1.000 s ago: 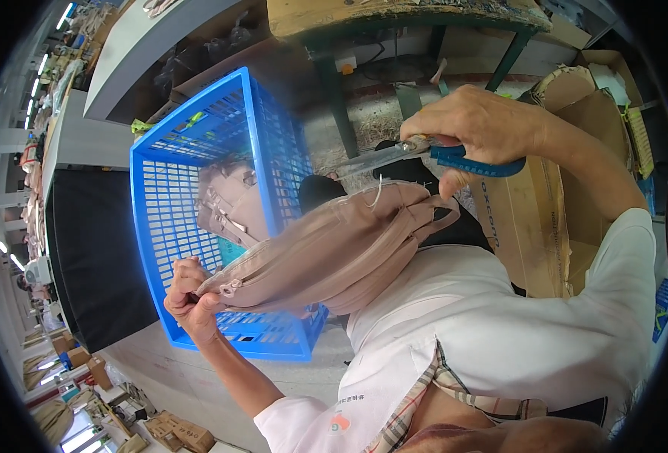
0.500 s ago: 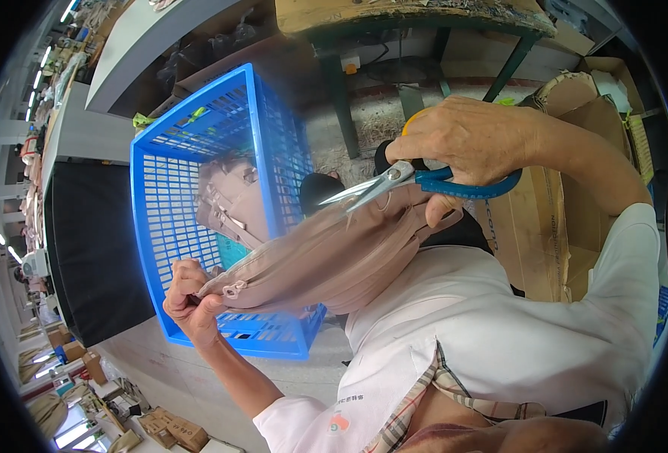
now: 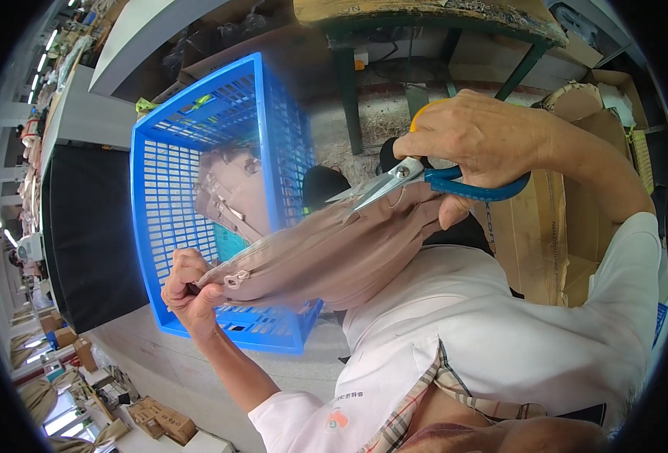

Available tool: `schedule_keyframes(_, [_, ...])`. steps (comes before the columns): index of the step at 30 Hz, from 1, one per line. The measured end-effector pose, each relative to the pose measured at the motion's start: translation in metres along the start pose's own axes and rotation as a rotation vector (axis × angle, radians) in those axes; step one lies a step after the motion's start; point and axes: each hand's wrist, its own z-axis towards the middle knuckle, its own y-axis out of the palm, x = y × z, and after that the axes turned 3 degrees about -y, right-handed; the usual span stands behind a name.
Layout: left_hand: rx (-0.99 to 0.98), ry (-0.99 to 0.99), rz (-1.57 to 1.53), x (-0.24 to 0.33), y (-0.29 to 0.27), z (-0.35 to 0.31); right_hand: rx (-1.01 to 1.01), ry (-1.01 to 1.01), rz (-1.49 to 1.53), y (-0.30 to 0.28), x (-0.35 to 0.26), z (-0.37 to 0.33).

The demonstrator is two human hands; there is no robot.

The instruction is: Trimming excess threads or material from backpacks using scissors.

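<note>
A dusty-pink fabric bag (image 3: 326, 260) with a zip along its edge is stretched slantwise before my body. My left hand (image 3: 190, 291) is closed on its left end, beside a small zip pull (image 3: 237, 280). In my right hand (image 3: 485, 143) is a pair of scissors (image 3: 390, 181) with blue and yellow handles. The blades stand slightly apart and point left, over the bag's upper edge. My right thumb lies by the bag's right end; whether it also grips the cloth, I cannot tell.
Beyond the bag stands a blue plastic crate (image 3: 264, 143) with more pink bags (image 3: 232, 189) inside. A black box-like block (image 3: 89, 238) is at its left. A worn table (image 3: 432, 19) with green legs stands at the back; opened cardboard boxes (image 3: 530, 234) lie at the right.
The scissors and my right hand have shifted slightly right. My left hand keeps its grip on the bag's end. The whole view has tilted a little.
</note>
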Motion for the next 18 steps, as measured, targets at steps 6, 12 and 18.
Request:
schedule_keyframes(6, [0.018, 0.012, -0.009, 0.001, 0.000, -0.002, 0.009, -0.021, -0.065, 0.008, 0.007, 0.011])
schedule_keyframes(12, [0.034, 0.006, -0.002, 0.000, -0.001, -0.004, -0.113, 0.057, 0.007, 0.005, 0.004, 0.019])
schedule_keyframes(18, [0.026, 0.012, 0.002, 0.000, 0.000, -0.004, -0.087, -0.006, -0.002, 0.007, 0.005, 0.028])
